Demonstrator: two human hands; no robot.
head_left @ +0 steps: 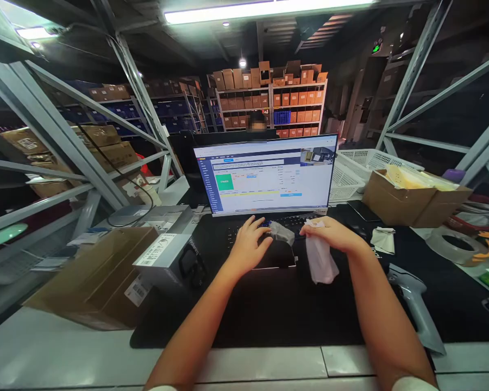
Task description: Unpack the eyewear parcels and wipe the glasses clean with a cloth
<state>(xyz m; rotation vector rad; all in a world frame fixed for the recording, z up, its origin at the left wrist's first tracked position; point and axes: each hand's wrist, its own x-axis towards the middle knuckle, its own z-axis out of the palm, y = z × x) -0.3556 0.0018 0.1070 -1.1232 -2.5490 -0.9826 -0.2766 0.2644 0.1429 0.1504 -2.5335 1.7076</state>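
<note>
My left hand is spread over the front of the black keyboard, fingers apart and holding nothing. Its fingertips are near a crumpled translucent plastic wrap, which lies on or above a flat dark box-like object. My right hand pinches a limp white sheet, tissue or thin bag, that hangs down over the black desk mat. Behind both hands stands a lit monitor showing a software page.
To the left are an open cardboard box and a grey product box. On the right are a barcode scanner, a folded cloth, a tape roll and a filled carton. A person is behind the monitor.
</note>
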